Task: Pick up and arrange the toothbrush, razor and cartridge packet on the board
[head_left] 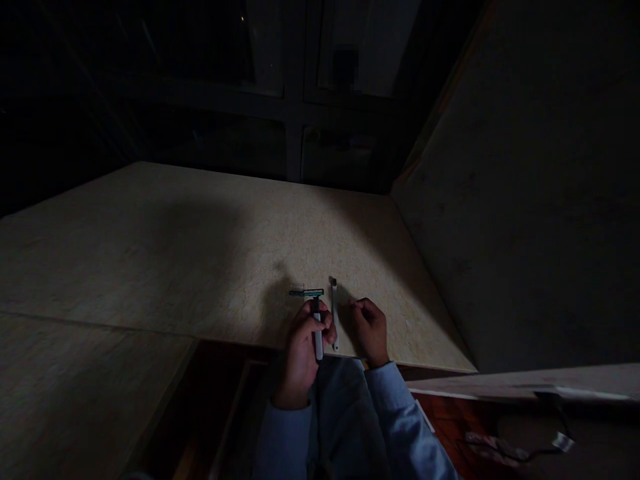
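My left hand [300, 350] is closed round the grey-and-black handle of a razor [319, 333]. Its wide teal-and-black head points away from me, above the stone surface. Just left of that head, a small dark teal piece and a faint clear piece show, too dim to make out fully. Between my hands, a slim grey handle with a dark tip [335, 313] lies lengthwise on the surface, apart from my right hand. My right hand [373, 331] is to its right, fingers curled and tips pinched together near the surface. Whatever those fingertips may hold is hidden.
The pale stone ledge [200, 267] stretches far to the left, with a seam [100, 325] across it. Dark window frames [295, 100] stand behind. A wall [525, 200] bounds the right side. On the floor at lower right is a dark cord with a white tag [563, 441].
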Demonstrator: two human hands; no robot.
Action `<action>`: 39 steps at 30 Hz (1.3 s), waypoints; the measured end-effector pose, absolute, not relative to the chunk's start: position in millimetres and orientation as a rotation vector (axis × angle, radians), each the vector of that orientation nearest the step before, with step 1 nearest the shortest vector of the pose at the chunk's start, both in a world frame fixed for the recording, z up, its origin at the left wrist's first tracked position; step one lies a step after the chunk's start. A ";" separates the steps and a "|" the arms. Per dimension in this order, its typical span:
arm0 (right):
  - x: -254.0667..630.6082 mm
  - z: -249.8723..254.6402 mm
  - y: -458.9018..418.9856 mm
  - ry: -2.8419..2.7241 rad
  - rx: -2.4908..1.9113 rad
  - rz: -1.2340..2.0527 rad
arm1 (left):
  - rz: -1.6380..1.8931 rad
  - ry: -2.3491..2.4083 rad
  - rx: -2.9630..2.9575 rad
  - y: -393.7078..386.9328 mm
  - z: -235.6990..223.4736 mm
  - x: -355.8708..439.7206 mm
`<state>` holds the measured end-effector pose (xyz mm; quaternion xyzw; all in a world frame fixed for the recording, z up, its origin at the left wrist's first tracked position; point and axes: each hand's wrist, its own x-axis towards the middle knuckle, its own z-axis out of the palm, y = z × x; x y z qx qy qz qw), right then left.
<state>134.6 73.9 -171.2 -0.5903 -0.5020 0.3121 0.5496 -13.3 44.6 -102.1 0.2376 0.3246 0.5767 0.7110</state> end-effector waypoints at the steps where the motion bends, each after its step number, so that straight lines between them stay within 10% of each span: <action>1: 134.3 -171.0 73.7 -1.184 -1.396 0.744 | 1.262 0.743 0.527 42.2 -98.5 -12.3; 39: 115.7 -94.3 4.7 -0.975 -0.829 1.321 | 1.045 1.027 0.938 8.9 -74.0 -32.2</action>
